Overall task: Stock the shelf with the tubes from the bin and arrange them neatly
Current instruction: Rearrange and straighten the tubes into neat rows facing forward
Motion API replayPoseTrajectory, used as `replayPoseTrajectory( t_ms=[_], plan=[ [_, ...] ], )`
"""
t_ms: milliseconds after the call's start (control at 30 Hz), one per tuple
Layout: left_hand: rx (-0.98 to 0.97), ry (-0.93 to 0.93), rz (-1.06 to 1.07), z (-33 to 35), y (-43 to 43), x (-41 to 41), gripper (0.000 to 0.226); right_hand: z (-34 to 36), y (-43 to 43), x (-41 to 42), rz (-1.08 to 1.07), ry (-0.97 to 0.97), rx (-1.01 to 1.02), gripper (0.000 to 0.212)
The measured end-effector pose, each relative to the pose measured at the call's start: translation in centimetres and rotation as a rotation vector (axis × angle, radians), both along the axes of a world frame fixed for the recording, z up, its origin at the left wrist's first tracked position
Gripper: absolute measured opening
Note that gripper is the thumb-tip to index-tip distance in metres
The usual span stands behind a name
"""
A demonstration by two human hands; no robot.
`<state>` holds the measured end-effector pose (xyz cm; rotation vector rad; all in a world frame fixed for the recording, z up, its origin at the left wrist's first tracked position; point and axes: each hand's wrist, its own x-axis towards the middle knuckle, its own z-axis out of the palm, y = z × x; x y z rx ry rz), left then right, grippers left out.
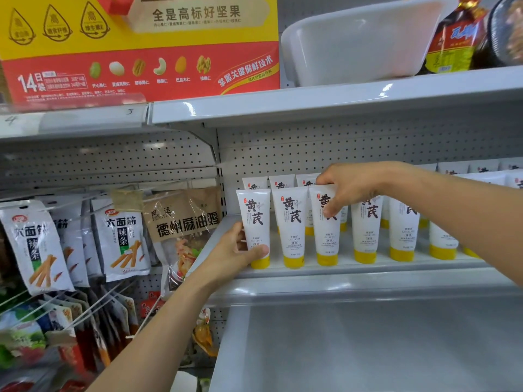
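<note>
left hand, right hand: both bare; left forearm, right forearm bare to frame edge

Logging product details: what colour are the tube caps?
Yellow caps on white tubes; head view.

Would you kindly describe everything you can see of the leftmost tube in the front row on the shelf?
The leftmost front tube is white and looks like soft plastic, with a flat crimped end on top and a yellow cap below. It stands roughly upright on that cap. Large dark characters run down its face, with a small red mark above and fine print beneath. It stands at the left end of the row, near the shelf front edge. The left hand grips its lower part, thumb across the front just above the cap.
</note>
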<state>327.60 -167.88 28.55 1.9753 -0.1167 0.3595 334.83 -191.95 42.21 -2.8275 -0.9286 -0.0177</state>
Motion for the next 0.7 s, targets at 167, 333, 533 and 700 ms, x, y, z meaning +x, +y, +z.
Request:
replayPoseTrajectory(
  t_ms=[167,333,533,700],
  plan=[
    [0.092,-0.119,0.168,0.0,-1.3,-1.4,0.053,-1.4,-0.7,-1.9,-0.019,-0.263,0.117,0.049],
    [0.151,-0.260,0.457,-0.3,-1.8,-2.8,0.057,-4.5,-1.9,-5.5,-0.072,-0.581,0.321,0.038],
    [0.056,-0.357,0.387,-1.5,-5.1,-5.4,0.039,-11.8,-4.3,-8.8,-0.075,-0.638,0.355,0.018],
    [0.041,-0.346,0.244,-2.8,-8.7,-5.9,0.027,-15.1,-7.7,-8.7,-0.159,-0.489,0.404,0.010]
  ],
)
